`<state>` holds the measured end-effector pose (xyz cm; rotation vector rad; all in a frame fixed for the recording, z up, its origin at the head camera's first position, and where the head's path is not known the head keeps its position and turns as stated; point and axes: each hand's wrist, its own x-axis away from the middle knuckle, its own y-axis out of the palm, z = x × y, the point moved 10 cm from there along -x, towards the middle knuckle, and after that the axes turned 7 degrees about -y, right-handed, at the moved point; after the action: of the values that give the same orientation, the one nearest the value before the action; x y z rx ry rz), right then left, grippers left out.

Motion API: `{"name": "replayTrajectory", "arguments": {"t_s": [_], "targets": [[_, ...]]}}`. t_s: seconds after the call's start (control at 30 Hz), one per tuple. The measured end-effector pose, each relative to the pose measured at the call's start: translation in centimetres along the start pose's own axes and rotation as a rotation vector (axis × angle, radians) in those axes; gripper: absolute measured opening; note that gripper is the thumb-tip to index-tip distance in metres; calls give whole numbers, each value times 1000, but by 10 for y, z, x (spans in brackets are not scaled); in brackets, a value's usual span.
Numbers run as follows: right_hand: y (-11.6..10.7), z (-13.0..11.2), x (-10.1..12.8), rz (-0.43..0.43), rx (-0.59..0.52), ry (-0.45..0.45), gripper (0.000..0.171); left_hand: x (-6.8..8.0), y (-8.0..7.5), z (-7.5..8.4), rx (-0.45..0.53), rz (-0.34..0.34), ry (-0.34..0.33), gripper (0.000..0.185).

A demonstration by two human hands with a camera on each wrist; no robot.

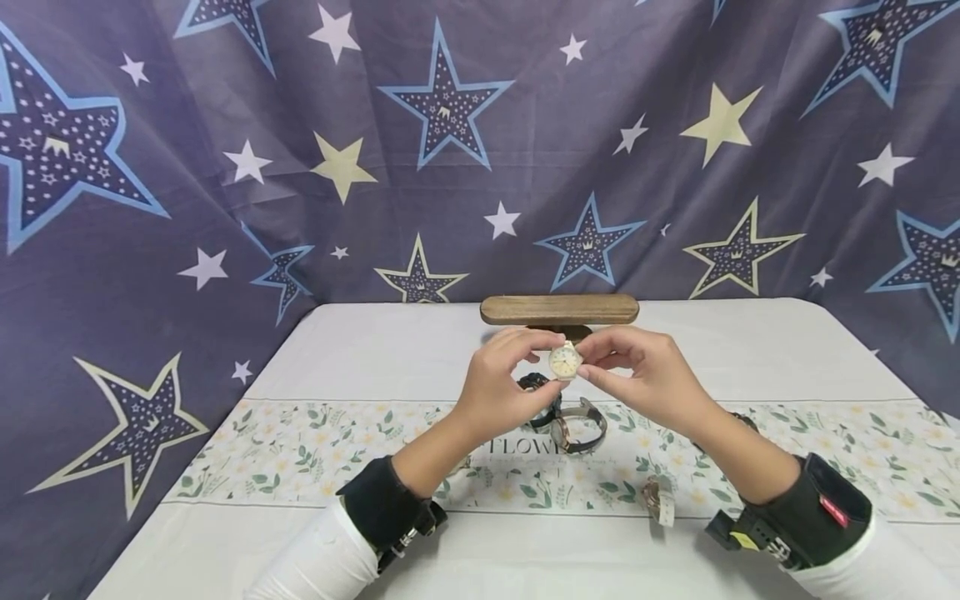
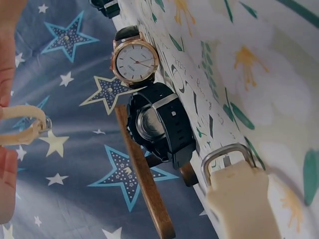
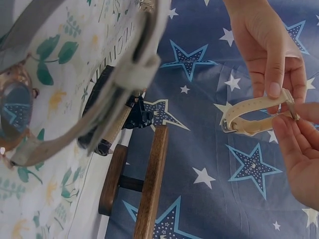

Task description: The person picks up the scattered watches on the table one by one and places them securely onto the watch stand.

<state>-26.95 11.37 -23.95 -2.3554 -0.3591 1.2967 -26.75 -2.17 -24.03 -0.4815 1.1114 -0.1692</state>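
Note:
A small wristwatch with a pale round dial and cream strap is held up between both hands above the table. My left hand pinches it from the left, thumb below and fingers above. From the right, my right hand pinches its other side between thumb and fingers. The cream strap hangs in a loop with its buckle at the far end in the right wrist view. Below the hands lie a black watch and a rose-gold watch with a dark strap.
A wooden stand with a rounded top bar stands at the back. A white-strapped watch lies near the front right of the floral runner. Another cream strap lies close to the left wrist camera. Star-patterned cloth hangs behind.

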Motion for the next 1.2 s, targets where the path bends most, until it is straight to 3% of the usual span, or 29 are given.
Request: {"name": "replayTrajectory", "arguments": {"t_s": [0.23, 0.4, 0.73, 1.2], "targets": [[4, 8, 0, -13, 7, 66, 41, -1, 4, -1, -31, -7, -17, 46], [4, 13, -2, 7, -6, 66, 38, -2, 5, -2, -56, 0, -24, 46], [10, 28, -5, 16, -41, 127, 35, -3, 9, -10, -205, -25, -66, 53], [15, 29, -9, -7, -4, 102, 36, -2, 7, -17, -198, -26, -98, 46]]}}
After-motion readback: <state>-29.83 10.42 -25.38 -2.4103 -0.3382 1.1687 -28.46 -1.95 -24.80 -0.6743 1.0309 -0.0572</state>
